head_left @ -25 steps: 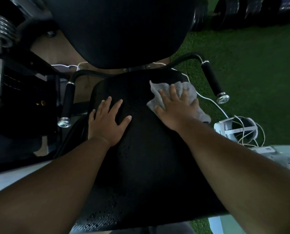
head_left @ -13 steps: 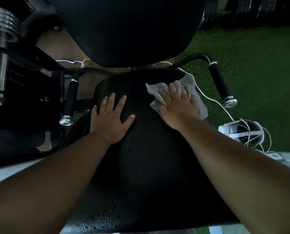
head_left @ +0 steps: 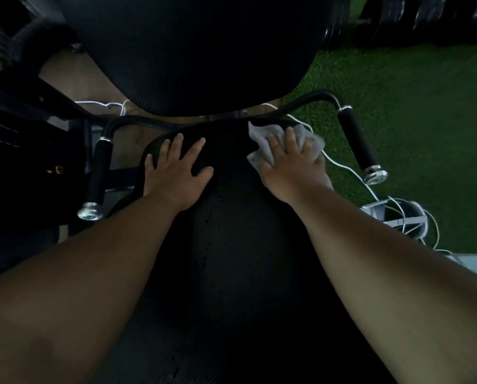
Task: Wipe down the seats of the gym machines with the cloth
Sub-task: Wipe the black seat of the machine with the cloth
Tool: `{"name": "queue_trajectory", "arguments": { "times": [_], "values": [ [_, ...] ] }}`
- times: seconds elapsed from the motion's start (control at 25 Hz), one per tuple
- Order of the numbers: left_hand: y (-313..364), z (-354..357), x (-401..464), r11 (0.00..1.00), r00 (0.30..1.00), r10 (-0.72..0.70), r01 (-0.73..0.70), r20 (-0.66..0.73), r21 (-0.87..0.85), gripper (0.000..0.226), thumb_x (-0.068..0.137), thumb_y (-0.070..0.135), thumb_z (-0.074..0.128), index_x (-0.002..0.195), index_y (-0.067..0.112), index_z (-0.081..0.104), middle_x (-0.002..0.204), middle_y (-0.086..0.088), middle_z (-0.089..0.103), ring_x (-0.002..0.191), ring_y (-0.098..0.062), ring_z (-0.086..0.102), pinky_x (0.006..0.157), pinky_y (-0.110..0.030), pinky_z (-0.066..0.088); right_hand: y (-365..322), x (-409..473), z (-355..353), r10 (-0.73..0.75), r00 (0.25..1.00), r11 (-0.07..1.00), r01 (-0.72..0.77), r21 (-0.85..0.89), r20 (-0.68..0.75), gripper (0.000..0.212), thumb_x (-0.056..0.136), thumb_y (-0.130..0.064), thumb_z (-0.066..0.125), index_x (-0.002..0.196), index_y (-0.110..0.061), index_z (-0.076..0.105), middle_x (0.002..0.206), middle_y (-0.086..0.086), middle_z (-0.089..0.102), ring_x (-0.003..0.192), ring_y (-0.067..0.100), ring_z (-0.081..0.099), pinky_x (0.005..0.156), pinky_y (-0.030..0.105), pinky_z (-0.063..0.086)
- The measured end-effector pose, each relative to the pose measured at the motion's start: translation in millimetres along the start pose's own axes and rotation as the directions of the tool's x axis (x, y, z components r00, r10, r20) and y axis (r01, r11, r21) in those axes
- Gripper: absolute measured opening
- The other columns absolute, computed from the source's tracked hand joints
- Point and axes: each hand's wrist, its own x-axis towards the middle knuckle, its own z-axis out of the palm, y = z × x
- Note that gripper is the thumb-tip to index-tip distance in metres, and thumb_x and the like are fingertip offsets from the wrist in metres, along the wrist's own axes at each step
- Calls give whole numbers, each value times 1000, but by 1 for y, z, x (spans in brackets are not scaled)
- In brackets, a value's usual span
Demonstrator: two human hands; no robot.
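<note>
A black padded machine seat (head_left: 231, 245) fills the middle of the head view, with small water drops on its surface. My right hand (head_left: 290, 164) presses a grey cloth (head_left: 259, 137) flat against the seat's far right corner, fingers straight on top of it. My left hand (head_left: 176, 173) rests flat on the seat's far left part, fingers spread, holding nothing. The black backrest pad (head_left: 204, 51) rises just beyond the seat.
Two black foam handles with chrome ends flank the seat, the left handle (head_left: 98, 176) and the right handle (head_left: 359, 148). A white headset (head_left: 398, 220) with white cables lies on the green turf (head_left: 425, 106) at right. Weight plates (head_left: 398, 18) stand at the back right.
Both hands have slid farther away along the seat toward the backrest; the right hand carried the cloth up to the far right corner.
</note>
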Motion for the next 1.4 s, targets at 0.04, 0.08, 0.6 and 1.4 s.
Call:
{"name": "queue_trajectory", "arguments": {
  "times": [0.04, 0.08, 0.6, 1.4],
  "values": [
    [0, 1, 0, 1000, 1000, -3, 3, -8, 0, 68, 92, 69, 26, 153, 54, -1, 168, 6, -9, 154, -20, -8, 121, -54, 0, -8, 6, 0, -56, 998, 997, 57, -43, 8, 66, 99, -59, 20, 158, -37, 1, 167, -5, -15, 152, 31, -15, 119, 59, -2],
    [-1, 2, 0, 1000, 1000, -2, 2, -12, -4, 69, 92, 69, 26, 153, 54, -2, 168, 6, -9, 154, -20, -8, 121, -54, 0, -9, 6, 0, -137, 990, 986, 138, -90, 14, 65, 100, -61, 18, 158, -38, 0, 167, -6, -14, 152, 29, -15, 119, 59, -4],
    [0, 4, 1, 1000, 998, -2, 1, -61, -11, 71, 90, 67, 30, 153, 54, 1, 168, 7, -7, 153, -18, -7, 121, -54, 0, -25, 46, -8, -202, 979, 968, 204, -144, 29, 70, 98, -53, 25, 159, -32, -1, 168, 1, -11, 153, 32, -11, 119, 60, -5],
    [-5, 6, 3, 999, 998, 5, -9, -62, -53, 74, 86, 73, 29, 152, 55, 1, 168, 8, -7, 153, -16, -9, 122, -51, -3, 33, 37, -9, -530, 845, 839, 534, -107, 69, 72, 83, -54, 23, 154, -45, 20, 166, -4, 11, 152, 29, 12, 121, 53, 12]
  ]
}}
